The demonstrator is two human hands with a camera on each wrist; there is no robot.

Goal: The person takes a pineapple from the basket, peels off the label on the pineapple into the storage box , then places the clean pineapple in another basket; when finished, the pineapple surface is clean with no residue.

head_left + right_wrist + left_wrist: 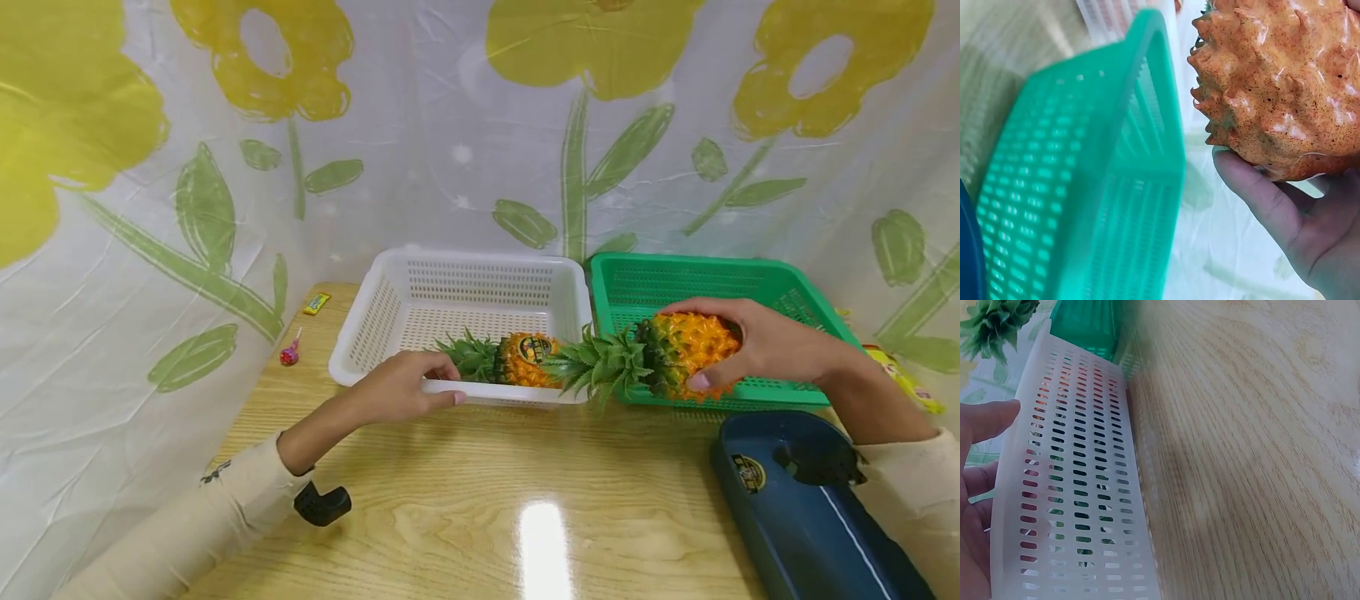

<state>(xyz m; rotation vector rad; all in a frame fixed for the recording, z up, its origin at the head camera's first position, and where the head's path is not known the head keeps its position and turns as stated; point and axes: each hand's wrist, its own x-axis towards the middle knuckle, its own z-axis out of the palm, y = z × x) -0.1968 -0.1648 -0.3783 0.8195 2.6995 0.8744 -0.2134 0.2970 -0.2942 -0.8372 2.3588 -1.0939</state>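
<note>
My right hand (772,343) grips an orange pineapple (693,350) by its base, thumb at the front and fingers over the top. Its leafy crown points left, overlapping the white basket's right corner. In the right wrist view, the pineapple's spiky skin (1285,81) shows close up beside the green basket (1104,156). My left hand (405,385) pinches the front rim of the white plastic basket (457,267), thumb outside and fingers inside. A second pineapple (521,360) with a black and gold label lies within that basket, along its front wall.
The green basket stands right beside the white one, against the flowered cloth (427,167). A dark blue tray (795,517) is at the front right. A lollipop (289,353) and a yellow packet (316,303) lie left; another yellow packet (903,377) is at far right.
</note>
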